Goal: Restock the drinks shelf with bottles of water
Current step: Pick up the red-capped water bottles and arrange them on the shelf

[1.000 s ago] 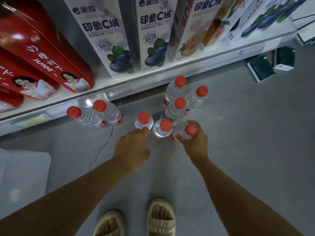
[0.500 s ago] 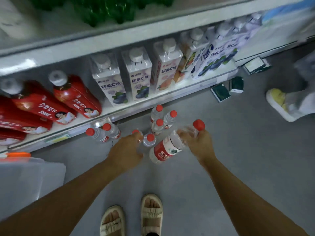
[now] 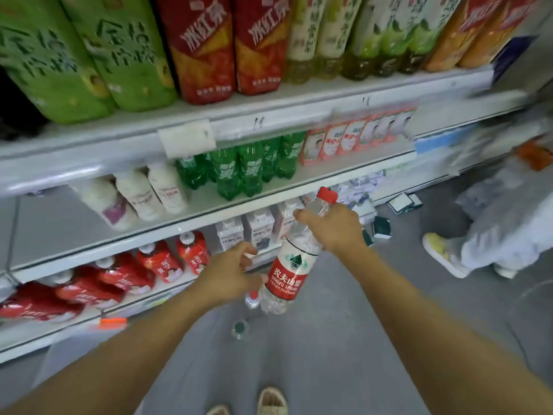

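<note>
Gripping a water bottle (image 3: 289, 259) by its shoulder in the right hand (image 3: 335, 227), cap tilted up and away, left hand (image 3: 229, 272) half-curled and holding nothing beside its label; better steadying its base before setting it upright on the bare shelf (image 3: 59, 223) up-left.

I read "农夫山泉" and "NONGFU SPRING" on the red label of the clear plastic water bottle with a red cap (image 3: 291, 265). I make out "冰红茶" on the two tall red drink bottles (image 3: 230, 46) on the top shelf. Handwritten "16" and "11" stand on the white shelf-edge strip (image 3: 284, 121); other labels are too blurred for me.
</note>
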A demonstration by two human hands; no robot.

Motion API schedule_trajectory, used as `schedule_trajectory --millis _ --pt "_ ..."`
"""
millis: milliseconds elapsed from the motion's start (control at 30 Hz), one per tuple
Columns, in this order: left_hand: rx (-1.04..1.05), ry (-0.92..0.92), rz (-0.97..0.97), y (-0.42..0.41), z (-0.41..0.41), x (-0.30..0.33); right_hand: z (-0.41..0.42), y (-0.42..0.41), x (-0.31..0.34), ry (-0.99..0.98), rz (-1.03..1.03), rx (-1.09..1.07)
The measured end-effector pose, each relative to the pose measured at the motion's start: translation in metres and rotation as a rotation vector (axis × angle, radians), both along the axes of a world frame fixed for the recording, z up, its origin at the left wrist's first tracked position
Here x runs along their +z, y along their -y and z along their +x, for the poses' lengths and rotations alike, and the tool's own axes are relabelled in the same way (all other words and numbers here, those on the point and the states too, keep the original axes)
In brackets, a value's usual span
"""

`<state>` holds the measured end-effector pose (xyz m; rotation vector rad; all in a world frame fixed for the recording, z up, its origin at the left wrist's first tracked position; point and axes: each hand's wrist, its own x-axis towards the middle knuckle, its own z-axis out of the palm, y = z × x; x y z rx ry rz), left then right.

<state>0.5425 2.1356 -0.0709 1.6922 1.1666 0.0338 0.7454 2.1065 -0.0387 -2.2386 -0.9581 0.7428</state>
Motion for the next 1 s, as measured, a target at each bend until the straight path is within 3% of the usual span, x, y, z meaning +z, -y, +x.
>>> schedule_trajectory --millis 233,533,867,1000 --pt "0.138 0.176 -0.068 0.001 -0.013 0.102 -0.027 -0.013 0.112 0.064 0.044 0.127" --pt "0.243 0.398 0.026 0.009 -0.012 0.229 -0.061 -0.033 0.267 0.165 0.180 0.419" --pt "0.415 0.546 0.318 0.015 -0.050 0.375 -0.114 -0.029 0.430 0.261 0.441 0.713" --pt "0.512 0.540 0.474 0.017 -0.078 0.419 -0.140 -0.029 0.475 0.186 0.530 0.718"
